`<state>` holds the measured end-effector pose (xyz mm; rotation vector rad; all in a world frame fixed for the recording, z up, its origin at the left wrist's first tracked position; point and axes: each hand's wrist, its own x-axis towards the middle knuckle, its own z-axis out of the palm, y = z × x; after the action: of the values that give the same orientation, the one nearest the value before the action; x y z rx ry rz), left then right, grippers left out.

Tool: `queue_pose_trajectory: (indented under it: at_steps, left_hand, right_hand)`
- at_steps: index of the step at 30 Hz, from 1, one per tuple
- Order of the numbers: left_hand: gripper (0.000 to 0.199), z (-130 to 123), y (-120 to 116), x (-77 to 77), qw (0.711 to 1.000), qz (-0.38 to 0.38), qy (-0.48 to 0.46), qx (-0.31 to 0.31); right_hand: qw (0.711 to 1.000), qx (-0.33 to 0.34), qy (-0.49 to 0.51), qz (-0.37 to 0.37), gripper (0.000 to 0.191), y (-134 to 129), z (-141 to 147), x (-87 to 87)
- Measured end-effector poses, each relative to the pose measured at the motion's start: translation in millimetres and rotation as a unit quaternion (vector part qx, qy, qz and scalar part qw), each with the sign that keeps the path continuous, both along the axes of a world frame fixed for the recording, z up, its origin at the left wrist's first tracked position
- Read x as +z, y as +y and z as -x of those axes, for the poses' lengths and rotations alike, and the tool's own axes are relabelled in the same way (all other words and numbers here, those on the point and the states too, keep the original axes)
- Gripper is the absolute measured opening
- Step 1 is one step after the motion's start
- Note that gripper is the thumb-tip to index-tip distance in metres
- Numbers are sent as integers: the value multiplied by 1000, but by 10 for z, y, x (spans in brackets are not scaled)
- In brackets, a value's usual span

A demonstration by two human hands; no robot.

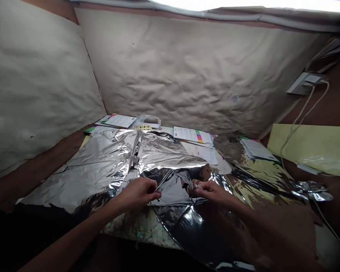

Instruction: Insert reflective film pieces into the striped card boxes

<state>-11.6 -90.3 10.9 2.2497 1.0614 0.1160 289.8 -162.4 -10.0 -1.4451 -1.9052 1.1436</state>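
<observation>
A shiny silver foil sheet is stretched between my two hands above the near part of the table. My left hand pinches its left side between thumb and fingers. At the other side, my right hand grips a crumpled, folded part of the same foil. Just behind them lies more silver foil, and a wide wrinkled foil piece spreads out to the left. Dark reflective foil hangs over the table's front edge below my right arm.
Printed cards and another stack of cards lie along the back, beside a clear plastic bag. A wall socket with white cables is at right. Yellow sheet material stands below it. The worn table edge shows in front.
</observation>
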Motion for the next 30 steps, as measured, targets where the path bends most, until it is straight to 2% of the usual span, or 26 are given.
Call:
queue_pose_trajectory:
  at_steps: [4,7,10,12,15,18,19,20,22,24,27,29,30]
  left_hand:
    - [46,42,67,-11,993,64,-27,-92]
    - [49,47,101,-94,992,72,-46,-89]
    - [47,22,81,-180,999,9,-29,-36]
    - [48,-7,43,-199,999,-28,3,-23]
    - [44,-81,-43,-150,995,-77,57,-12]
    - [28,-226,-111,-78,977,-201,65,37]
    - [33,-293,-109,-70,966,-251,48,28]
    - [41,-363,-89,-77,955,-295,26,-5]
    - [52,-499,-2,-134,937,-331,-4,-114]
    - [60,-593,97,-234,935,-298,6,-191]
    - [69,-620,106,-379,950,-227,39,-209]
    - [72,-578,-17,-435,953,-207,35,-219]
    - [72,-549,-100,-449,953,-203,29,-224]
  right_hand:
    - [999,-15,-22,-26,37,-108,12,5]
    - [995,-55,-66,-57,38,-219,36,-6]
    - [985,-113,-101,-86,37,-327,127,15]
    - [980,-137,-106,-95,40,-370,211,29]
    - [974,-168,-117,-103,42,-372,305,-2]
    - [962,-185,-166,-109,36,-311,328,-95]
    - [959,-182,-185,-110,37,-282,325,-126]
    - [957,-177,-202,-111,37,-253,320,-153]
    - [953,-166,-229,-113,38,-208,310,-182]
    - [948,-161,-251,-109,40,-218,301,-170]
    - [944,-150,-277,-103,40,-416,287,-98]
    - [936,-141,-281,-157,25,-656,279,-52]
    - [930,-121,-279,-207,29,-784,276,-40]
